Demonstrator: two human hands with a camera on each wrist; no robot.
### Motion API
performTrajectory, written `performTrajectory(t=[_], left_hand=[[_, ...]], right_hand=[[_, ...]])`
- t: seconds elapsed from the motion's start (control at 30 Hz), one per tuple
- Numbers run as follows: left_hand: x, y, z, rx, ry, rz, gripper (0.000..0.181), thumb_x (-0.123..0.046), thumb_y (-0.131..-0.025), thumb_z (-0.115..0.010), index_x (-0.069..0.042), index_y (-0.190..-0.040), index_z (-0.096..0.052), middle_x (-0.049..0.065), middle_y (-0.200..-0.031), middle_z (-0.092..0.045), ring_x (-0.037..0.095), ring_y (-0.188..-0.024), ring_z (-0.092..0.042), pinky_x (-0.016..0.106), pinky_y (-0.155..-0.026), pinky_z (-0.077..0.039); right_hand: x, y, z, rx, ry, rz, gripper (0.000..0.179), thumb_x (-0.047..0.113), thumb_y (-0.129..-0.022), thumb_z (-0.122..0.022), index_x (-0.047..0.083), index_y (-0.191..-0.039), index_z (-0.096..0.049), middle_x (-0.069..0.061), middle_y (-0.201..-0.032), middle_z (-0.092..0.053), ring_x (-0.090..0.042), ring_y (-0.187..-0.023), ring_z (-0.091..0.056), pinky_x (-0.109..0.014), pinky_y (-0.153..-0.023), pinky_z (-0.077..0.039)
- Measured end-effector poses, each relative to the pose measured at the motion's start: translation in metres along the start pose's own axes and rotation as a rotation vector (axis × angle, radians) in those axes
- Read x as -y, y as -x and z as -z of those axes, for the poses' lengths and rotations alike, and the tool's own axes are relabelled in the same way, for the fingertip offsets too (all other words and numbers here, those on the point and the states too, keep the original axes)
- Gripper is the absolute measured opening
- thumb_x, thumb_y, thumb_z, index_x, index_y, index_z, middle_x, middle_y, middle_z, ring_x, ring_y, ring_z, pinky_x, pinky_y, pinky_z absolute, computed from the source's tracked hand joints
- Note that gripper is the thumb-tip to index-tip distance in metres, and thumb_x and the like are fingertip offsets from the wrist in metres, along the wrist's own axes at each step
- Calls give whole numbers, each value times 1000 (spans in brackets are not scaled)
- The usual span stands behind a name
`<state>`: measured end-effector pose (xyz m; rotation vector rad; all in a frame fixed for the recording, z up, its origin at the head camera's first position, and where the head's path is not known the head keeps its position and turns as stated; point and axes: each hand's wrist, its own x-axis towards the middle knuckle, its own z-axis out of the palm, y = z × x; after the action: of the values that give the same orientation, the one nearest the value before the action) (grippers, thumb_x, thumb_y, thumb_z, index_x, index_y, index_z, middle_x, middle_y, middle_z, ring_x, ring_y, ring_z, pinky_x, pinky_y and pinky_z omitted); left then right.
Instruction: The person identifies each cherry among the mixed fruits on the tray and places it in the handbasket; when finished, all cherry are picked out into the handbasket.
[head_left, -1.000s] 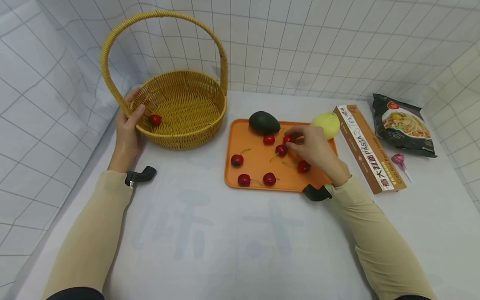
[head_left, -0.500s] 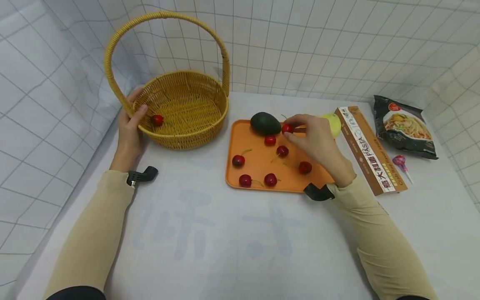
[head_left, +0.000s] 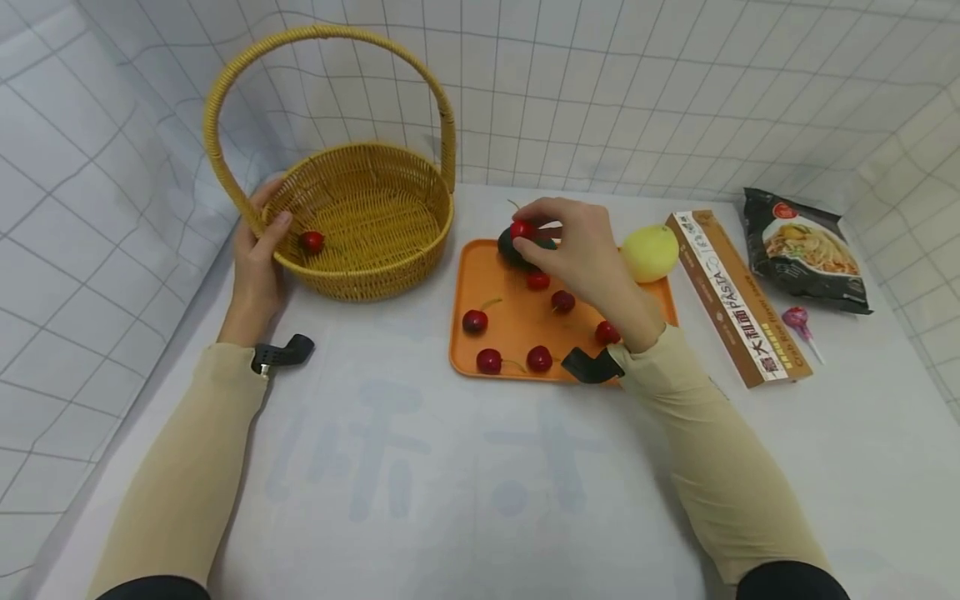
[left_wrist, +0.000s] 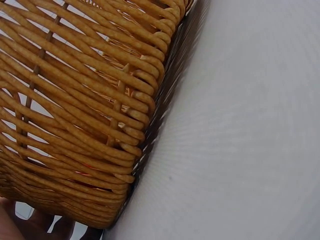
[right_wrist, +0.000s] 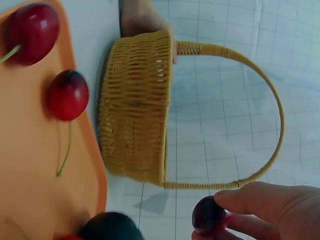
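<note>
My left hand (head_left: 255,250) grips the left side of a yellow wicker basket (head_left: 367,283), thumb over the rim and fingers behind. One red cherry (head_left: 311,242) lies inside at the left. Between thumb and fingers, my right hand (head_left: 588,254) pinches another cherry (head_left: 521,229), its stem pointing up, over the back of an orange tray (head_left: 506,321). Behind that hand a dark green avocado (head_left: 510,250) is partly covered. Several more cherries (head_left: 476,322) lie on the tray. In the right wrist view the pinched cherry (right_wrist: 209,215) shows dark against the curtain, right of the avocado.
A yellow-green round fruit (head_left: 650,252) sits at the tray's back right corner. Farther right lie a long pasta box (head_left: 738,296), a black noodle packet (head_left: 806,250) and a pink lollipop (head_left: 798,319). White gridded cloth (head_left: 562,100) rises behind the table.
My right hand has lifted the cherry off the tray and carried it left and back, over the avocado. The yellow-green fruit is uncovered again. My left hand keeps its grip on the basket.
</note>
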<state>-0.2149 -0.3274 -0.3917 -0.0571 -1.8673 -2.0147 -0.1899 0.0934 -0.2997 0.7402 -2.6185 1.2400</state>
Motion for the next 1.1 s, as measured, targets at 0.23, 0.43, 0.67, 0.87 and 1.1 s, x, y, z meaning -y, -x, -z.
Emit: performTrajectory(t=[0.23, 0.43, 0.67, 0.87, 1.1], left_hand=[[1, 0, 3, -9, 7, -5, 56, -29, -96, -66, -20, -151, -58, 9, -155, -52, 25, -144, -43, 33, -118, -24], [2, 0, 2, -17, 24, -11, 56, -28, -96, -67, -18, -150, -59, 9, -155, -53, 26, -144, -43, 31, -118, -26], [3, -1, 1, -12, 18, -17, 56, -29, -97, -67, -19, -150, -59, 10, -153, -54, 26, -141, -45, 34, -117, -26], [3, -1, 0, -19, 25, -22, 56, -29, -96, -67, -18, -150, -60, 11, -152, -55, 27, -141, -45, 33, -117, -27], [2, -1, 2, -10, 18, -19, 56, -30, -96, -67, -19, -150, -60, 10, -153, -54, 26, -141, -45, 33, -117, -26]], right_hand=[[22, -25, -28, 62, -58, 47, 23, 11, -95, -77, 4, -117, -76, -8, -115, -77, -19, -104, -76, -28, -91, -60], [38, -41, -45, 88, -68, 78, 21, 12, -97, -75, 4, -116, -76, -6, -113, -77, -15, -104, -72, -23, -93, -57], [48, -53, -63, 77, -98, 79, 22, 10, -96, -76, 1, -117, -75, -8, -113, -76, -16, -102, -71, -26, -91, -58], [46, -54, -79, 135, -50, 29, 34, 11, -99, -73, 1, -131, -69, -12, -128, -72, -21, -115, -68, -27, -97, -57], [29, -39, -63, 60, -62, 2, 30, 6, -99, -71, 0, -128, -71, -14, -128, -73, -24, -118, -70, -32, -99, -57]])
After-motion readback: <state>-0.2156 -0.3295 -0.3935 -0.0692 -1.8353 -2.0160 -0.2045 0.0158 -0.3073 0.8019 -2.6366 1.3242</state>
